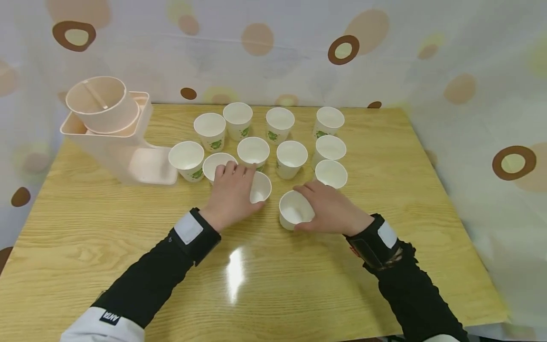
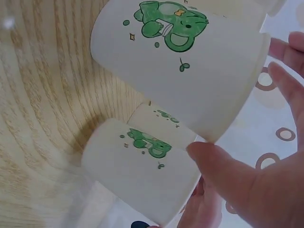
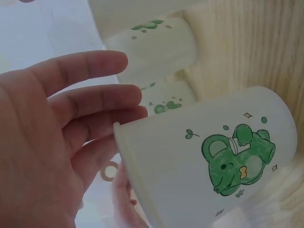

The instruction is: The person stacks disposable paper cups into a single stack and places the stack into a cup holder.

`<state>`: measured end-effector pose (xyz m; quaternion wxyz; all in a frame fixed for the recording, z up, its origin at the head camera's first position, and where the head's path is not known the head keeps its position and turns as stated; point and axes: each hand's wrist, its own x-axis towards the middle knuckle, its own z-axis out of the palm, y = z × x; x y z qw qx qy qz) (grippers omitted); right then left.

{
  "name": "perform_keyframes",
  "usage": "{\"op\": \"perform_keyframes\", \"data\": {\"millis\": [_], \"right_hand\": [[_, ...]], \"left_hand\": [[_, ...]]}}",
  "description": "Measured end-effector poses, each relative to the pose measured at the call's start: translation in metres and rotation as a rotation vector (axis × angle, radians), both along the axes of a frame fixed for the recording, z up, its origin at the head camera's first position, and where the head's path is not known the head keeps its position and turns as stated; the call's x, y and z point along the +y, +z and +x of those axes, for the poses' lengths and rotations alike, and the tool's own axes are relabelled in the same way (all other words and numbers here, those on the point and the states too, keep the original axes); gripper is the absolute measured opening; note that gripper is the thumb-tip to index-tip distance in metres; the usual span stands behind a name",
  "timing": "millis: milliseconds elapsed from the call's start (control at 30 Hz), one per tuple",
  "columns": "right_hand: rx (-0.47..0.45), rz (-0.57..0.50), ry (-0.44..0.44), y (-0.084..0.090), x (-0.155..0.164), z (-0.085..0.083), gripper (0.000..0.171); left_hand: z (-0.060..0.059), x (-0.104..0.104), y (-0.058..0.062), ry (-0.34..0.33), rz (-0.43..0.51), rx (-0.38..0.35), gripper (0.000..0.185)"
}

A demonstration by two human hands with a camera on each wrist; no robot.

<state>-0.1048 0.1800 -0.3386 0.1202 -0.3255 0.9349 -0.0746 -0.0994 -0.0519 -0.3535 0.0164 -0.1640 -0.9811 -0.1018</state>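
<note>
Two white paper cups with a green cartoon print are in my hands near the middle of the wooden table [image 1: 299,285]. My left hand [image 1: 232,194] covers one paper cup [image 1: 261,186] from the left, with thumb and fingers round its rim. The left wrist view shows that cup [image 2: 190,61] close up, between the thumb [image 2: 228,175] and the fingers [image 2: 289,71]. My right hand [image 1: 329,206] grips a second cup [image 1: 292,211], tilted with its mouth toward me. In the right wrist view this cup [image 3: 204,166] lies against the curled fingers [image 3: 80,95]. Both forearms wear black sleeves.
Several more upright paper cups [image 1: 290,156] stand in rows just behind my hands. A pale pink dispenser [image 1: 115,133] with a round tub on top sits at the back left. A spotted curtain [image 1: 470,71] hangs behind and to the right of the table.
</note>
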Motion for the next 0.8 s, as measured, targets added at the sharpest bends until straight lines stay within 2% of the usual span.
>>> {"op": "perform_keyframes", "data": {"millis": [100, 233, 333, 500, 600, 800], "right_hand": [[0.009, -0.003, -0.027, 0.007, 0.005, 0.0, 0.081], [0.023, -0.026, -0.082, 0.022, 0.016, 0.001, 0.078], [0.056, -0.052, -0.11, 0.031, 0.023, -0.001, 0.077], [0.108, -0.09, -0.106, 0.043, 0.024, -0.003, 0.077], [0.123, -0.105, -0.094, 0.048, 0.022, -0.002, 0.076], [0.127, -0.113, -0.101, 0.051, 0.021, 0.001, 0.074]], "left_hand": [[0.002, 0.001, 0.002, -0.037, -0.01, -0.023, 0.081], [0.009, 0.007, 0.003, -0.119, 0.002, -0.066, 0.082], [0.015, 0.012, 0.003, -0.168, 0.045, -0.095, 0.078], [0.019, 0.014, 0.0, -0.221, 0.188, -0.179, 0.073], [0.02, 0.014, -0.004, -0.242, 0.281, -0.198, 0.074], [0.017, 0.016, -0.015, -0.208, 0.428, -0.238, 0.087]]}}
